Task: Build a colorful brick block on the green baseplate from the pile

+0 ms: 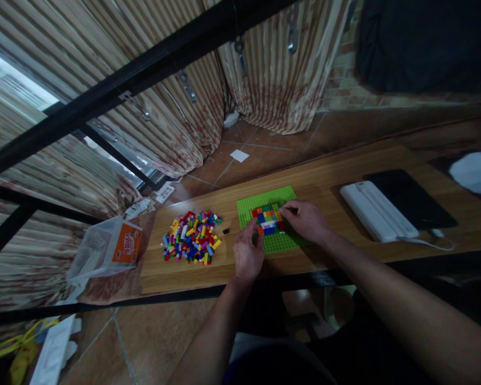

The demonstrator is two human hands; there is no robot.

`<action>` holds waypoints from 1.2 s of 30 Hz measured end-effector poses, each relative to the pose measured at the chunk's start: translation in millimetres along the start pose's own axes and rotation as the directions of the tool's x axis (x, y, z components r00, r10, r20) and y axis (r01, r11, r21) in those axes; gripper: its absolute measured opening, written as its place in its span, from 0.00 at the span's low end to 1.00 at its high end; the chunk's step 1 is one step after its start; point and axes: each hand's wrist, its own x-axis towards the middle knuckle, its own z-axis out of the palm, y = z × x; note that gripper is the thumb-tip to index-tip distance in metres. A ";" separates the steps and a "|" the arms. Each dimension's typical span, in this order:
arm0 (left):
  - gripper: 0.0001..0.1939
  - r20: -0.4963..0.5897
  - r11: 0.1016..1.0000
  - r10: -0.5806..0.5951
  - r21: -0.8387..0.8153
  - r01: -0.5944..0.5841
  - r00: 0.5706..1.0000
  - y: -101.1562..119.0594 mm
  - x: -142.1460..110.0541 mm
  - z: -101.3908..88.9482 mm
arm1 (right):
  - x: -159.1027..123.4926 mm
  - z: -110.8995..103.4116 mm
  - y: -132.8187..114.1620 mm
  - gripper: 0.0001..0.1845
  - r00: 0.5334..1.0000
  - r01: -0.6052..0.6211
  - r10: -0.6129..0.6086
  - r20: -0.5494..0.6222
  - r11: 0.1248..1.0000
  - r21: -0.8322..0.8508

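On a green studded baseplate (246,207) sits a patch of colourful toy bricks (269,216), in red, orange, yellow, green, blue and white. At the patch's left edge is my left hand (248,251), its thumb and forefinger apart and reaching to the bricks, close to an orange one. My right hand (308,219) comes in from the right. Its thumb and forefinger are pinched together at the patch's upper right edge; whatever is between them is too small to make out. Left of the plate, a loose heap of mixed bricks (192,238) is spread on the wooden table (328,182).
A white power bank (379,211) with a cable lies on the right, against a dark tablet (414,198). A clear plastic tub (98,248) with an orange label stands beyond the table's left end. A black metal bar (152,75) crosses above, before curtains.
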 end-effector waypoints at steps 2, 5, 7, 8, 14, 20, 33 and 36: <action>0.23 -0.011 1.000 -0.010 0.006 0.010 1.000 0.2 0.7 -0.4 | -0.1 0.1 -0.2 0.14 1.000 0.003 -0.003 -0.002 1.000 0.001; 0.23 -0.025 1.000 -0.022 0.002 0.022 0.999 0.2 1.3 -1.0 | 0.1 0.6 -0.9 0.14 1.000 0.012 -0.012 -0.003 1.000 0.007; 0.24 -0.023 1.000 -0.024 -0.008 0.024 0.999 0.2 1.1 -1.5 | 0.4 1.0 -1.1 0.14 1.000 0.009 -0.009 0.003 1.000 0.009; 0.24 -0.019 1.000 -0.024 -0.011 0.024 1.000 0.1 0.9 -2.0 | 0.5 1.1 -1.2 0.13 1.000 0.007 -0.007 0.006 1.000 0.008; 0.24 -0.026 0.992 -0.072 -0.101 0.069 0.997 -2.5 2.7 -7.6 | 0.8 -0.7 -1.7 0.13 1.000 0.013 -0.013 -0.003 1.000 -0.018; 0.18 0.000 0.980 -0.197 -0.006 0.197 0.980 4.3 18.0 -13.0 | 0.0 -0.2 -2.4 0.14 1.000 0.009 -0.009 0.002 1.000 -0.024; 0.21 0.103 0.961 -0.278 0.021 0.277 0.955 11.7 33.1 -10.9 | -2.5 2.0 -1.7 0.12 0.999 0.034 -0.034 0.018 0.999 -0.039; 0.22 0.119 0.953 -0.299 -0.022 0.303 0.947 9.2 36.3 -10.2 | -3.7 3.6 -1.4 0.12 1.000 0.021 -0.019 0.023 0.999 -0.050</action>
